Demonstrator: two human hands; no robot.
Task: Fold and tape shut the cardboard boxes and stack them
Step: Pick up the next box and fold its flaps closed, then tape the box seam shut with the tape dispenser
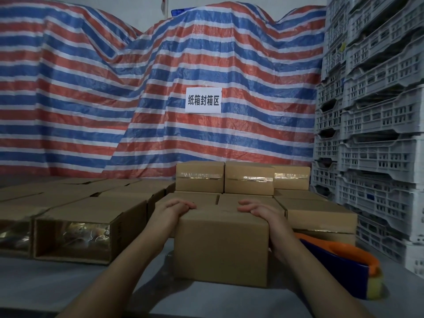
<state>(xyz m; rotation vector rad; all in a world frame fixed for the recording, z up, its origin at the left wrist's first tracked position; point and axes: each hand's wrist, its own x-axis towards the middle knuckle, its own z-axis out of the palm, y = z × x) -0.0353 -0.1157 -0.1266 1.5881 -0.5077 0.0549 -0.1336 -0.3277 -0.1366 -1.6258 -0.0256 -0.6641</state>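
At the far left we see open-ended cardboard boxes (75, 239) lying on their sides on the grey table (57, 285), tape glinting inside. Our left hand (174, 211) curls its fingers over the top far edge of the closed box (221, 246) in front of us; our right hand (263, 214) grips the opposite side likewise. Behind stand taped boxes (249, 179), stacked. To the right lies a blue-and-orange tape dispenser (344, 267), then grey plastic crates (378, 134).

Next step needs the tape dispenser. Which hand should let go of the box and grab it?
Right, probably. The tape dispenser lies on the table just right of the box, close by the right hand. The left hand grips the box's far left edge and would have to cross over it.
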